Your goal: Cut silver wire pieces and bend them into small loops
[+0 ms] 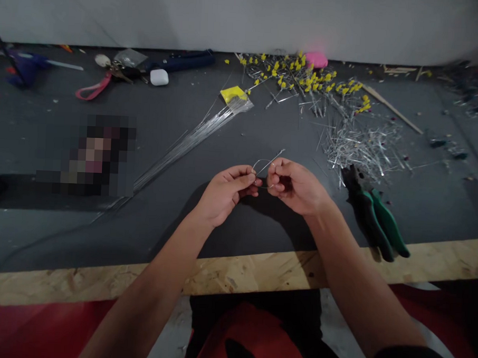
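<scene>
Both hands are raised over the grey tabletop, close together. Between them is a thin metal wire [266,168] bent into a loop, with one end sticking up to the right. My left hand [233,186] pinches the wire between thumb and forefinger on the loop's left side. My right hand [292,182] has its fingers curled at the loop's right side, closed on the wire. A bundle of long straight wires [189,142] lies to the left, its far end under a yellow-and-clear wrapper [234,96]. To the right is a heap of short cut wires [359,144].
Green-handled pliers [380,219] lie right of my right forearm. Wires with yellow tips [306,79] are strewn at the back beside a pink object [316,59]. A wooden stick [392,108], a white case [159,77] and keys [123,71] lie around. A chipboard edge [250,276] runs along the front.
</scene>
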The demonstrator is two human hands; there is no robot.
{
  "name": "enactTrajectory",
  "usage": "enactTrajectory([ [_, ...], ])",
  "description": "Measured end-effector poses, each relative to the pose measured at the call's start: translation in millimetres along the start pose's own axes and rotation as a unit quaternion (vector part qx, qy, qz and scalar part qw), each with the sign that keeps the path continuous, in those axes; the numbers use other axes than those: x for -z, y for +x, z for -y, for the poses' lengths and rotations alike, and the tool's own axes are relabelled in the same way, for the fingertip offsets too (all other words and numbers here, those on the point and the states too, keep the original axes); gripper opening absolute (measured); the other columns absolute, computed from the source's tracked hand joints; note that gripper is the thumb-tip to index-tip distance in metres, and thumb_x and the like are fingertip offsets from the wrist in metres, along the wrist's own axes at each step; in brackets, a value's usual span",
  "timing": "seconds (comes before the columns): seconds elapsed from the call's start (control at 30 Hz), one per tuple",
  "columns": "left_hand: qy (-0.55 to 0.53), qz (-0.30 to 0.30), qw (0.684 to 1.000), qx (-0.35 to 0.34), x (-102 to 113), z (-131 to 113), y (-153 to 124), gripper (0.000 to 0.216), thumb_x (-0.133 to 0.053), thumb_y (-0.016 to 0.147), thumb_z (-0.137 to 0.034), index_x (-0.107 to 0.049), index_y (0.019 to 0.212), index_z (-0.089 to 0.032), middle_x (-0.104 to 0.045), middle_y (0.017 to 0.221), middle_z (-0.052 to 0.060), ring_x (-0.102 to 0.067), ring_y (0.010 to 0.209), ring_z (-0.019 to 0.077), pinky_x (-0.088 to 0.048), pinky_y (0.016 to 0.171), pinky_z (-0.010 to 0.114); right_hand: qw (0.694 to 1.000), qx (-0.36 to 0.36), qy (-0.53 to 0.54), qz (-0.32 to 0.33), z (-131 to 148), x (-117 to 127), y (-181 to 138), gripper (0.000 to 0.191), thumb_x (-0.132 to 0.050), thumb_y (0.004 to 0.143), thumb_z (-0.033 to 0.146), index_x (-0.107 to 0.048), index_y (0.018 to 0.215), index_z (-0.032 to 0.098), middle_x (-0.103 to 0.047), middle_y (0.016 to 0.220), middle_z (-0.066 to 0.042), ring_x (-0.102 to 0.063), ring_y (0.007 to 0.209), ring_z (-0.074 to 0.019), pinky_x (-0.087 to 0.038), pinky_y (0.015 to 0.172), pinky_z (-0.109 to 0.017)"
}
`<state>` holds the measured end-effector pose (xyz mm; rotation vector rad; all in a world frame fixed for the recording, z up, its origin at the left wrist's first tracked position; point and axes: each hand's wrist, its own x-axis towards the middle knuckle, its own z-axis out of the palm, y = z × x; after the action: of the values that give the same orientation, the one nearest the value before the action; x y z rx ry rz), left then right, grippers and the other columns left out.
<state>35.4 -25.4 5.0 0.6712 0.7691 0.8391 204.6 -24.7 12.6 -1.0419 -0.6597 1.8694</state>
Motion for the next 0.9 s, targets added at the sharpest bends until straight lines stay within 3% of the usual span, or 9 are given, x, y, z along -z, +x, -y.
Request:
enactTrajectory([
  [0.2,-0.008,-0.047,0.998,-0.036,-1.0,0.9,1.6,0.010,-0.069,0.073,-0.017,-0.062,0.079,-0.014,-0.067,0.072,0.000,-0.059,0.060,0.0064,-0.048,0.065,0.020,1.000,0.012,0.020,0.015,0.8,-0.1,1.6,0.011,-0.056,0.075,0.013,-0.064,0.083,0.016,-0.058,0.063,0.003,-0.046,0.049,-0.0043,-0.033,0.045,-0.018],
  [0.43,-0.016,-0.054,0.997,-0.055,-1.2,2.6,1.2,0.018,-0.070,0.072,-0.017,-0.061,0.088,-0.016,-0.069,0.074,0.000,-0.061,0.062,0.0073,-0.049,0.067,0.022,0.999,0.027,0.031,0.014,0.3,0.8,2.9,0.016,-0.057,0.074,0.010,-0.063,0.087,0.016,-0.060,0.067,0.003,-0.047,0.051,-0.0033,-0.036,0.045,-0.016],
  [0.57,-0.015,-0.065,0.995,-0.072,-1.3,4.3,1.2,0.028,-0.070,0.072,-0.016,-0.061,0.098,-0.020,-0.070,0.074,-0.001,-0.061,0.062,0.0079,-0.049,0.067,0.023,0.999,0.029,0.033,0.016,0.2,1.5,2.8,0.016,-0.058,0.075,0.010,-0.064,0.088,0.016,-0.060,0.068,0.003,-0.049,0.053,-0.0034,-0.038,0.046,-0.015],
  [0.9,0.000,-0.103,0.989,-0.102,-0.3,7.6,4.5,0.023,-0.072,0.069,-0.018,-0.069,0.091,-0.018,-0.070,0.072,0.000,-0.061,0.062,0.0088,-0.049,0.068,0.025,0.998,0.010,0.023,0.049,0.5,3.2,-0.8,0.005,-0.061,0.077,0.016,-0.065,0.076,0.014,-0.062,0.071,0.000,-0.051,0.051,-0.0043,-0.038,0.042,-0.016],
])
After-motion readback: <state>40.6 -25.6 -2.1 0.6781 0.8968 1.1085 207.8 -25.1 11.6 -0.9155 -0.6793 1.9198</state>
